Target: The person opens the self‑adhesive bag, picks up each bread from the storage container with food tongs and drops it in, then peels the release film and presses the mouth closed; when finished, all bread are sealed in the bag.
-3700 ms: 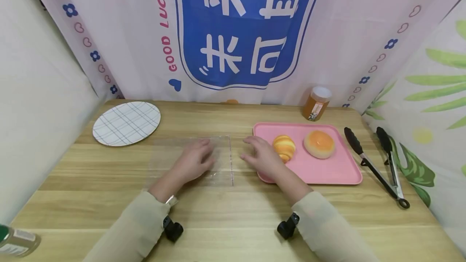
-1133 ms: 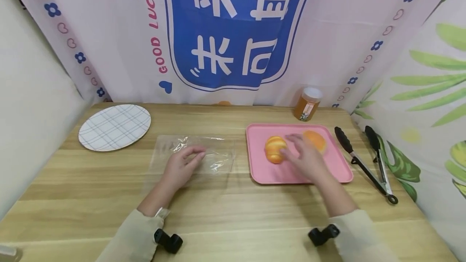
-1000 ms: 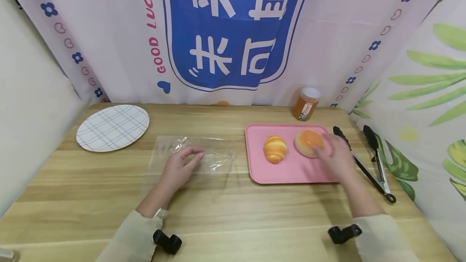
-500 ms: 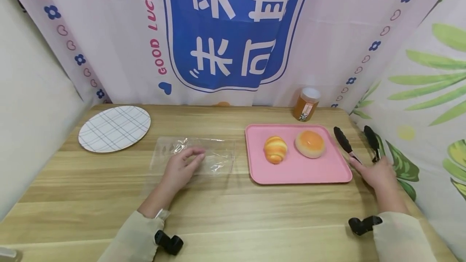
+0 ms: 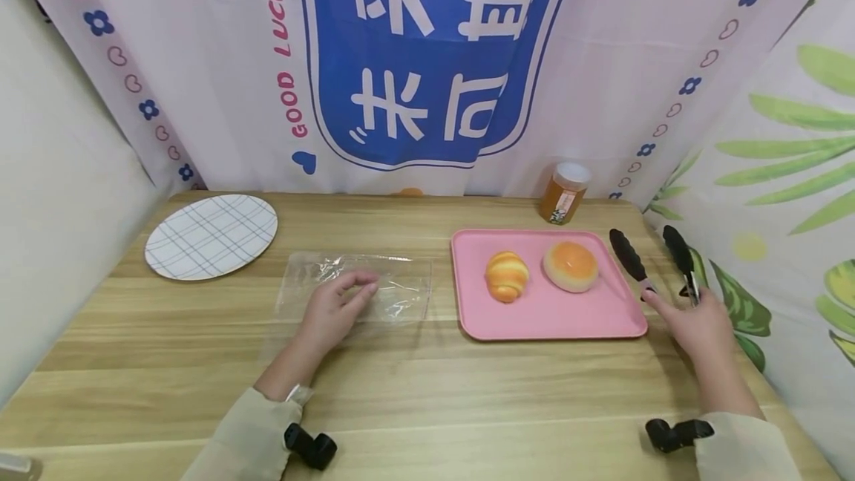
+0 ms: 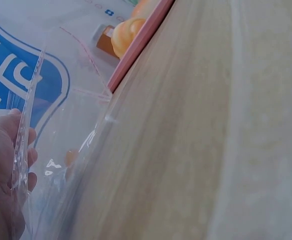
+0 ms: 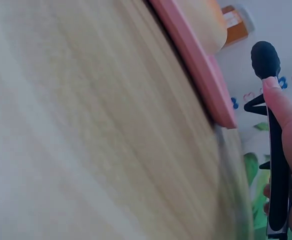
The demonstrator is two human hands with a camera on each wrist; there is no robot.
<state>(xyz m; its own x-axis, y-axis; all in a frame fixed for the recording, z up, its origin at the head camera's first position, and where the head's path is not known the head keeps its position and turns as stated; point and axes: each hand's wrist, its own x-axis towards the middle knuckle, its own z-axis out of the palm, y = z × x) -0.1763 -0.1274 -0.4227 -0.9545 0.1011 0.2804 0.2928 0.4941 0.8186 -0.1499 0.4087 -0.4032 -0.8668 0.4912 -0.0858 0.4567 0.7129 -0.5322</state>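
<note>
My left hand (image 5: 332,312) lies over a clear plastic bag (image 5: 404,289), its fingers curved toward the thumb. In the left wrist view the bag's edge passes between the thumb and fingers, which hold it. At the right, my right hand (image 5: 704,329) grips a pair of kitchen tongs (image 5: 626,252) by the arms, thumb on one and fingers round the other. The tongs' black tips point away from me and stand apart; their lower end is hidden by the hand. Left of the tongs, a striped croissant-like roll (image 5: 506,276) and a round bun (image 5: 571,267) sit on a pink tray (image 5: 548,321).
A white plate with checked lines (image 5: 211,237) lies at the back left of the wooden table (image 5: 441,414). Behind the tray stands an amber jar with a white lid (image 5: 565,193). Part of another container (image 5: 15,465) shows at the lower left edge. Printed cloth hangs behind.
My right hand has swung right across the tray to the tongs and now grips them; they have shifted slightly forward. My left hand has stayed at the bag for the last second.
</note>
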